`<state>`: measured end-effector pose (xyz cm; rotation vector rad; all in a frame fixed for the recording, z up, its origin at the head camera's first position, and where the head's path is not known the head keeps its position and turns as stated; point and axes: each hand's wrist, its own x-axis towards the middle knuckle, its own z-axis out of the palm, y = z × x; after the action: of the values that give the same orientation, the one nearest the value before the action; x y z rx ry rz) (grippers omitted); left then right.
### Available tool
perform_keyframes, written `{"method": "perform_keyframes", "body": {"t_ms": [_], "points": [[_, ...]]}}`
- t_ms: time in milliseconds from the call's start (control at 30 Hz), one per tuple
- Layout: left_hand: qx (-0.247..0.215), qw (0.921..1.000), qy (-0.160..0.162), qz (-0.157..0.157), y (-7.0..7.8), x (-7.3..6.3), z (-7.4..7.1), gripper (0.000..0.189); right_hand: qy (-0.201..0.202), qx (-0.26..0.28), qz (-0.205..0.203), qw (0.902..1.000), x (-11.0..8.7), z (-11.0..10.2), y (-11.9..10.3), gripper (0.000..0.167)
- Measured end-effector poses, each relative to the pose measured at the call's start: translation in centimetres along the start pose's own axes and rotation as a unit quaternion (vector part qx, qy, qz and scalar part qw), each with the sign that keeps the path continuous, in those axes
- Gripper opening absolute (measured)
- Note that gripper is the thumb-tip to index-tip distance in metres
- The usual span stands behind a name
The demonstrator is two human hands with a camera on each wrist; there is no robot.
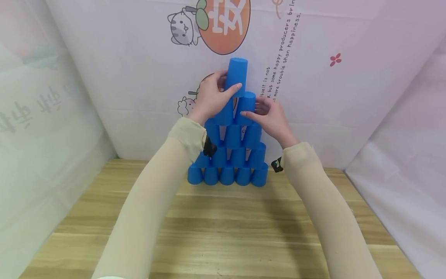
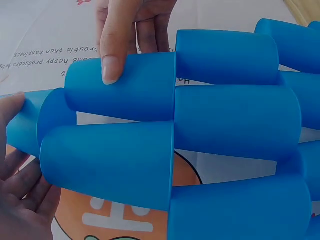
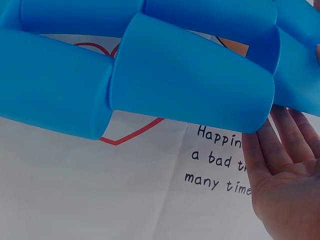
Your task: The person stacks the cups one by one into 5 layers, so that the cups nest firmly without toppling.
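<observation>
My left hand (image 1: 211, 95) grips an upside-down blue cup (image 1: 236, 71) at the peak of a stack, thumb across its front. The rim of this cup (image 2: 27, 120) overlaps the bases of the two cups under it in the left wrist view. My right hand (image 1: 273, 116) holds the right-hand cup of that pair (image 1: 246, 104) from the side, thumb on its front and other fingers behind. Its neighbour, another blue cup (image 2: 110, 165), sits at left, partly hidden by my left hand in the head view. In the right wrist view, fingers (image 3: 272, 145) lie against the cup's narrow end.
Below, more upside-down blue cups form widening rows, with the bottom row (image 1: 227, 176) on the wooden table (image 1: 223, 228). Close behind stands a white printed backdrop (image 1: 139, 77). White side panels flank the table. A small black device (image 1: 277, 164) is at each cuff.
</observation>
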<state>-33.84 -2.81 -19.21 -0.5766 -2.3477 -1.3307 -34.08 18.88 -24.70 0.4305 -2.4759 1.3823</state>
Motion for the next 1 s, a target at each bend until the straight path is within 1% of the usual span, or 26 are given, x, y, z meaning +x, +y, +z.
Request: {"method": "perform_keyframes", "body": {"t_ms": [200,300,500,600,733,1000], "points": [[-0.006,0.9999,0.004,0.013,0.0,0.2,0.4,0.071,-0.002,0.005,-0.001,1.0,0.0,0.0,0.2,0.08],[-0.002,0.9999,0.001,0.017,-0.1,0.4,0.6,0.072,-0.003,0.007,0.001,1.0,-0.1,0.1,0.2,0.079],[-0.009,0.9999,-0.009,0.006,-0.5,0.2,0.8,0.072,-0.009,0.011,0.001,0.9999,0.1,0.0,0.3,0.077],[-0.021,0.9998,-0.002,-0.003,-0.6,0.0,0.6,0.075,-0.01,0.01,0.0,0.9999,0.1,0.0,0.3,0.078],[-0.025,0.9996,0.011,-0.008,-0.7,-0.3,0.4,0.077,-0.007,0.009,0.0,0.9999,-0.1,-0.1,0.3,0.079],[-0.026,0.9995,0.013,-0.009,-1.5,-1.0,0.0,0.074,0.003,0.01,-0.016,0.9998,-0.6,-0.3,0.5,0.078]]}}
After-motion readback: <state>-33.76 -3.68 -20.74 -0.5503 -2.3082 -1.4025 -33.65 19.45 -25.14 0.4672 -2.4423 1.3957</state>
